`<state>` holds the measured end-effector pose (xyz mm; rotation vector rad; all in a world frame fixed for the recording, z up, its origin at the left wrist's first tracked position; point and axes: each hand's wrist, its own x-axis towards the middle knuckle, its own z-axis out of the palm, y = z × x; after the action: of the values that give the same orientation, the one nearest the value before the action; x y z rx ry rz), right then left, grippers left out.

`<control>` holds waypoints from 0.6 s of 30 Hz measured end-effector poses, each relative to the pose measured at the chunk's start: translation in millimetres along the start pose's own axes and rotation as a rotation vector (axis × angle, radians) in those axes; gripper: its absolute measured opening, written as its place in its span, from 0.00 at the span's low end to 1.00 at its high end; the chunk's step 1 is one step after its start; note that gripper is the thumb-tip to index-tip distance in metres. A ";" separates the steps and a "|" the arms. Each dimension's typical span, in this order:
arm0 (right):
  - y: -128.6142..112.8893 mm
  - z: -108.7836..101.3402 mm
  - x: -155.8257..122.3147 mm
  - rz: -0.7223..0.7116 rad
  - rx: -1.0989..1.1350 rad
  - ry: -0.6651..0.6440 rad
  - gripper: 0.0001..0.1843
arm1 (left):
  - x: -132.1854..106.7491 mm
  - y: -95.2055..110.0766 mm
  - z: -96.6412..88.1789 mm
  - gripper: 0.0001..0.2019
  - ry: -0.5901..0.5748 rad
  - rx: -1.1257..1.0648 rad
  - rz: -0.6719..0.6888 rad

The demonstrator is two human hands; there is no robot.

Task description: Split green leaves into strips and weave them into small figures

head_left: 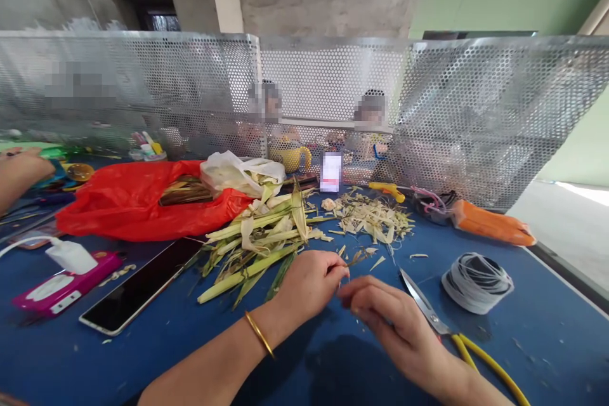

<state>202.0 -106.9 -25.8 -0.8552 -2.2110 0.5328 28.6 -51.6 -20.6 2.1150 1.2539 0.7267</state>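
Over the blue tabletop, my left hand (309, 282) is closed in a pinch, a gold bangle (259, 334) on its wrist. A thin brown strip lies at its fingertips; whether it is gripped I cannot tell. Close by, my right hand (397, 317) has its fingers curled together, tips almost meeting the left hand. A fine pale strand shows faintly between them. Behind the left hand is a pile of pale green and yellow corn husks (259, 241). Scissors (428, 311) with yellow handles lie partly under my right forearm. To their right sits a roll of white cord (477, 283).
Husk scraps (373, 216) are heaped ahead. Leftward lie a black phone (143, 285), a magenta power strip (69, 282) and a red plastic bag (114, 203). A lit phone (331, 171) leans against the perforated metal screen (328, 85). An orange packet (492, 223) is at right; another person's hand (26, 168) is far left.
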 end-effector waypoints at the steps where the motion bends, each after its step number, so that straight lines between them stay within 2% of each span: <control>1: 0.3 0.3 0.3 0.026 0.035 -0.022 0.10 | -0.1 0.1 0.1 0.14 -0.002 0.018 -0.002; 5: -2.9 1.7 1.3 -0.007 -0.074 -0.082 0.12 | -1.4 -1.9 3.1 0.14 0.014 0.199 0.048; 7: -4.3 -1.3 1.6 0.004 -0.056 -0.109 0.12 | -3.7 -3.0 7.0 0.14 -0.033 0.372 0.127; 10: 1.4 -12.5 3.2 0.187 0.154 -0.104 0.14 | -8.7 -1.4 10.4 0.12 -0.235 0.565 0.360; 12: 10.2 -20.9 5.3 0.314 0.358 -0.061 0.16 | -11.6 2.2 7.7 0.10 -0.341 0.503 0.537; 13: 15.1 -24.1 6.5 0.357 0.472 -0.020 0.16 | -12.5 4.5 5.0 0.10 -0.353 0.411 0.590; 15: 23.2 -26.0 8.5 0.417 0.676 0.098 0.16 | -12.3 9.0 -1.6 0.09 -0.289 0.154 0.566; 17: 26.9 -21.5 9.1 0.441 0.772 0.242 0.15 | -9.9 11.6 -6.1 0.11 -0.144 -0.064 0.388; 18: 26.6 -17.1 8.6 0.434 0.739 0.302 0.15 | -8.2 11.7 -6.7 0.12 -0.061 -0.126 0.275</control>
<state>221.0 -80.2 -25.7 -0.9164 -1.3781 1.2370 27.4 -62.3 -9.1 2.2100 0.8702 0.8278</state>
